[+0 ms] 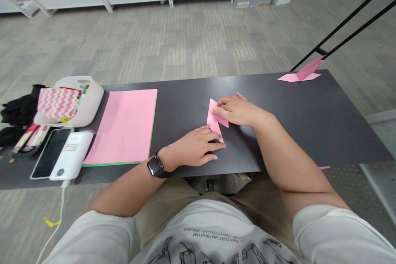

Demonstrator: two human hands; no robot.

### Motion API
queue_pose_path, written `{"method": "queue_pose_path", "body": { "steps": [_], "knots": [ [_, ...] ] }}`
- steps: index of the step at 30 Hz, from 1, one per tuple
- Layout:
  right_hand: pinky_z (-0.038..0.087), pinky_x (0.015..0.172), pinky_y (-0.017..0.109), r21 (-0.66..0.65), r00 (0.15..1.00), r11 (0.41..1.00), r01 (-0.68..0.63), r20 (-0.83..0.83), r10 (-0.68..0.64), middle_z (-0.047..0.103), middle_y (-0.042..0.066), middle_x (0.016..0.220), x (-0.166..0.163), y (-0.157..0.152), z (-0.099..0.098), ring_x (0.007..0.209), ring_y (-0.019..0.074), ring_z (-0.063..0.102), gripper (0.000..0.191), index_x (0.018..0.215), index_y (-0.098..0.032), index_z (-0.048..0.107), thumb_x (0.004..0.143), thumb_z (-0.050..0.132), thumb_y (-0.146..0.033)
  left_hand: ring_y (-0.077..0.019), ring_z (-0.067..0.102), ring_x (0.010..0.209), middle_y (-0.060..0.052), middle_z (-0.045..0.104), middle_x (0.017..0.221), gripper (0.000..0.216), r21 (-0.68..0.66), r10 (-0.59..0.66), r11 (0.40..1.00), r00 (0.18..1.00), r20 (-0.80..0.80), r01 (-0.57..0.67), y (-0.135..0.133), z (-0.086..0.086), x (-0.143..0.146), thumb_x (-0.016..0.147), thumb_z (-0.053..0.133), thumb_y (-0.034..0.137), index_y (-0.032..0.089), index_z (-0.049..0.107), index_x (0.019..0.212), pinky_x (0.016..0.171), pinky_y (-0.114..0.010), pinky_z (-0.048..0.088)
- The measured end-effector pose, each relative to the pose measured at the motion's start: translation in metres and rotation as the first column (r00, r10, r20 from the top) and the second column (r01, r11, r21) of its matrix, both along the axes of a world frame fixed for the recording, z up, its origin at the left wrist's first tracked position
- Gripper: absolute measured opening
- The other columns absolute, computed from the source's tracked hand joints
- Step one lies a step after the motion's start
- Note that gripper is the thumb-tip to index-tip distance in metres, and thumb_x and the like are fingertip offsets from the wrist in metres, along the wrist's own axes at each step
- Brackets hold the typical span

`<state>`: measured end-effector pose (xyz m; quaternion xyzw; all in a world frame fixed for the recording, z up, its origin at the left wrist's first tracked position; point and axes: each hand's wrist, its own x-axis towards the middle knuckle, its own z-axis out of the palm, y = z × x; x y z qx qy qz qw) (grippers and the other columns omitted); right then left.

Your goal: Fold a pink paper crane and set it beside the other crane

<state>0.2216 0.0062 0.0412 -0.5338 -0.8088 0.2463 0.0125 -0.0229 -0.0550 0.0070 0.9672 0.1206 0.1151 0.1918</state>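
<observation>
"While I picture a dark worktop [297, 128], tell me where the hands are."

"Both are near its middle, at a small folded piece of pink paper [212, 111]. It is narrow, with a flap jutting out to the right."

"How does each hand touch it?"

"The left hand [195, 147] comes in from the left, palm down, its fingers released and spread, some of them resting on the near end of the paper. The right hand [238, 109] reaches in from the other side and covers part of the far half. Its fingers are bent over the folds, hiding them, so I cannot tell whether they pinch a layer or only press."

"Is anything worn?"

"A dark smartwatch [155, 166] on the left wrist, and a white T-shirt [213, 222] with dark lettering."

"What lies to the left?"

"A neat stack of sheets [125, 128], pink on top, with other colours showing along its edge. Past it, a white basket [96, 101] carries a pouch [58, 102] with pink and white zigzags. Nearer the front edge, a phone [51, 152] lies beside a white device [71, 154], and a white cable [62, 204] hangs down from that."

"And to the right?"

"Another folded pink piece [310, 71] sits at the far right corner, well apart from the hands, one part of it tilted upward."
</observation>
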Motion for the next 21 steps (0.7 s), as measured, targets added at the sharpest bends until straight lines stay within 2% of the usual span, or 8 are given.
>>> {"method": "queue_pose_path", "body": {
  "steps": [9,16,21],
  "knots": [
    [0.011,0.133,0.074,0.001,1.0,1.0,0.002,0.01,-0.002,0.072,0.009,0.14,0.0002,0.0005,-0.001,0.137,0.0382,0.059,0.063,0.115,-0.028,0.082,0.11,0.031,-0.065,-0.0311,0.063,0.136,-0.013,0.069,0.144,0.04,0.027,-0.001,1.0,0.999,-0.035,0.002,-0.0011,0.0041,-0.0008,0.107,0.064,0.042,0.025,0.073,0.142,0.128,-0.053,0.041],
    [0.01,0.133,0.074,-0.009,1.0,1.0,-0.009,0.016,0.009,0.071,0.007,0.142,-0.0006,-0.0001,0.0025,0.14,0.0386,0.058,0.064,0.115,-0.032,0.084,0.11,0.03,-0.066,-0.0318,0.064,0.135,-0.012,0.067,0.145,0.039,0.015,0.008,1.0,0.998,-0.066,-0.007,-0.003,0.0095,-0.0021,0.104,0.069,0.045,0.03,0.074,0.14,0.132,-0.059,0.03],
    [0.009,0.133,0.074,-0.008,1.0,1.0,-0.013,0.02,0.014,0.07,0.007,0.143,-0.0002,-0.0002,0.001,0.14,0.0378,0.057,0.065,0.11,-0.03,0.085,0.111,0.03,-0.066,-0.0307,0.063,0.137,-0.011,0.069,0.148,0.044,-0.025,0.034,0.999,0.998,-0.057,-0.035,-0.0042,0.0091,-0.0033,0.105,0.067,0.043,0.028,0.067,0.146,0.134,-0.059,0.024]
  ]
}}
